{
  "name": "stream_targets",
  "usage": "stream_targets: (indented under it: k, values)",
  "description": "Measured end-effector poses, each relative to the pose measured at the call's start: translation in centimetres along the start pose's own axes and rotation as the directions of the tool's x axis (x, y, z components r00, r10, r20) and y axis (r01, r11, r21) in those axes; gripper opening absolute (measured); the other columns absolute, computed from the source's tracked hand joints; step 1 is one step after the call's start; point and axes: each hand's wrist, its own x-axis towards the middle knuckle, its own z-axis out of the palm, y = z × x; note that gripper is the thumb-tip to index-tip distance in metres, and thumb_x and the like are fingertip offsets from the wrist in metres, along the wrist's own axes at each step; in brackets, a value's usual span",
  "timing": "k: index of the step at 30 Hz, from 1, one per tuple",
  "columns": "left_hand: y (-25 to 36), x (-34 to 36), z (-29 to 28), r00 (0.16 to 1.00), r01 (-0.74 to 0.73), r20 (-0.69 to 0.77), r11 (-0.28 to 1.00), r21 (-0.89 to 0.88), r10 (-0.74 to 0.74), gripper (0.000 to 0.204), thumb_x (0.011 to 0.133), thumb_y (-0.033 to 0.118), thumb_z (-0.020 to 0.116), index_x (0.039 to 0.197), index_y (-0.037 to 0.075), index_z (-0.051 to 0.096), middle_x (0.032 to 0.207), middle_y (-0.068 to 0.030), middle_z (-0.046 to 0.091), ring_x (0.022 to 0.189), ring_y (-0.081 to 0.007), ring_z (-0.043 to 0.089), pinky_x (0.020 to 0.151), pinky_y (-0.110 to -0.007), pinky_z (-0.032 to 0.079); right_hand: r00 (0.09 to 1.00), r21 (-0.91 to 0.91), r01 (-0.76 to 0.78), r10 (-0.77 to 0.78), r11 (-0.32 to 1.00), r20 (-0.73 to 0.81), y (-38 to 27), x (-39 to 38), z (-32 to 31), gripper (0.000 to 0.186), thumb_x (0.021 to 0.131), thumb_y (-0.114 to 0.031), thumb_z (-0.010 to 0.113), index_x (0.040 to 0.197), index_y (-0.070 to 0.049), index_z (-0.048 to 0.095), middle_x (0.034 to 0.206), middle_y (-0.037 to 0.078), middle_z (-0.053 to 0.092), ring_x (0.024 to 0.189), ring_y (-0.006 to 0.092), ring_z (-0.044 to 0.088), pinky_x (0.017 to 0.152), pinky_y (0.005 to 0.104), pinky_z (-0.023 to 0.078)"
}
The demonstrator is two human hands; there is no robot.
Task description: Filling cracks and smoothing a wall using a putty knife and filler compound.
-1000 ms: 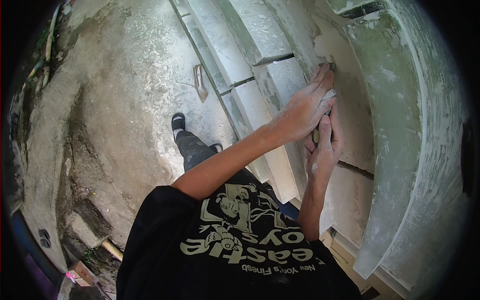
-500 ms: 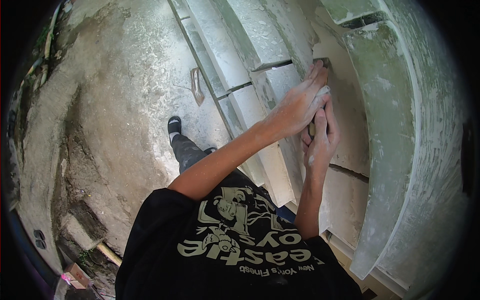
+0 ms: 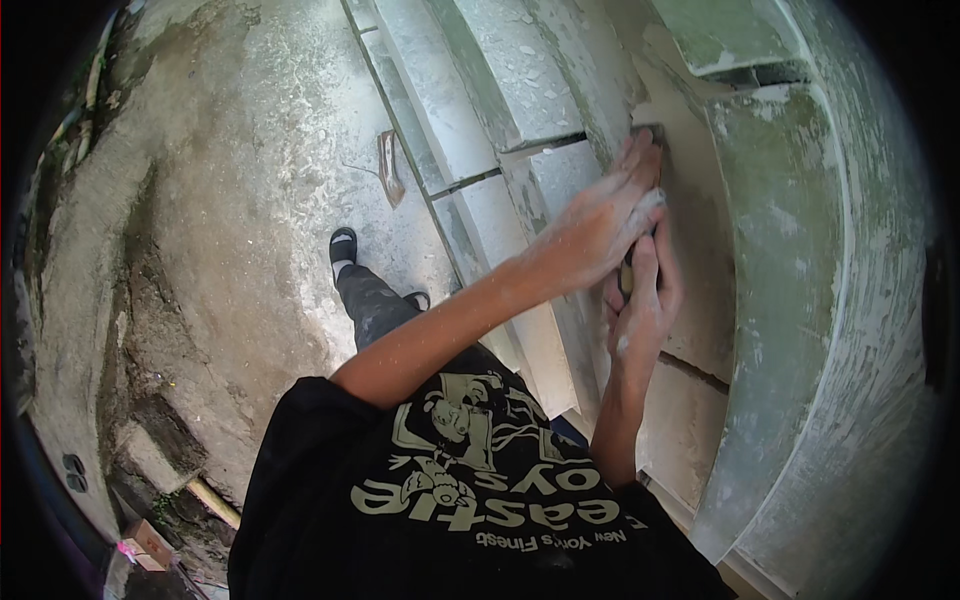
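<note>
My left hand (image 3: 605,225) has its fingers pressed together over the far end of a dark hand tool (image 3: 651,131) on a pale, smooth plastered surface (image 3: 690,250). Just below it, my right hand (image 3: 645,300) is closed round the tool's handle, which shows a yellowish patch. Both hands are dusted white and the tool is mostly hidden under them. A long curved greenish piece (image 3: 770,270), smeared white, lies along their right, and long whitish stepped pieces (image 3: 470,130) run along their left.
A concrete floor (image 3: 230,190) spreads to the left, with a wooden-looking piece (image 3: 390,170) lying on it. My sandalled foot (image 3: 343,245) stands beside the stepped pieces. Broken concrete (image 3: 160,445), pipes (image 3: 95,80) and a cardboard box (image 3: 147,545) line the left edge.
Both hands and the tool shifted slightly up and left, then back down a little, keeping their grip. The view has shifted, with the upper green pieces lower in it.
</note>
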Motion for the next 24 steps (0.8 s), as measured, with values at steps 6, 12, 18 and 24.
stream_targets:
  k: [6,12,18,24]
  values:
    - [-0.1,-2.1,0.9,0.995,-0.054,0.091,0.998,0.025,0.052,0.06,0.104,0.022,0.053,0.152,-0.006,0.031,0.164,-0.024,0.02,0.149,-0.0393,0.028,0.118,-0.042,0.031,0.998,-0.026,0.025,-0.027,0.999,-0.059,1.4,-0.8,-1.1,0.046,0.106,-0.022,0.052,0.147,-0.001,0.049,0.08,-0.004,0.055,0.051,0.003,0.037,0.042,0.0202,0.025]
    - [0.7,-3.7,1.3,0.98,0.05,0.195,0.994,-0.098,-0.03,0.061,0.105,0.022,0.051,0.153,-0.006,0.028,0.164,-0.0255,0.017,0.15,-0.0417,0.025,0.118,-0.042,0.031,0.998,-0.119,0.055,-0.058,0.991,-0.017,1.6,-2.4,-3.2,0.041,0.106,-0.015,0.053,0.143,0.004,0.052,0.069,-0.005,0.048,0.052,0.0018,0.036,0.044,0.0213,0.028]
    - [1.0,-3.7,2.3,0.992,0.007,0.125,0.999,-0.037,-0.003,0.062,0.104,0.021,0.051,0.153,-0.007,0.027,0.163,-0.0283,0.017,0.149,-0.0434,0.024,0.12,-0.043,0.028,0.997,-0.079,-0.052,0.046,0.996,-0.069,0.6,-2.7,-2.9,0.04,0.105,-0.014,0.053,0.141,0.004,0.054,0.069,-0.005,0.048,0.052,0.0017,0.036,0.044,0.0212,0.028]
    - [2.0,-4.1,2.5,0.989,0.028,0.149,0.999,-0.037,-0.022,0.062,0.103,0.02,0.052,0.153,-0.007,0.028,0.162,-0.03,0.019,0.15,-0.0436,0.022,0.12,-0.043,0.028,0.993,-0.041,-0.055,0.051,0.998,-0.105,0.2,-3.4,-2.7,0.042,0.105,-0.013,0.052,0.143,0.004,0.052,0.07,-0.006,0.048,0.052,0.0017,0.035,0.045,0.0214,0.027]
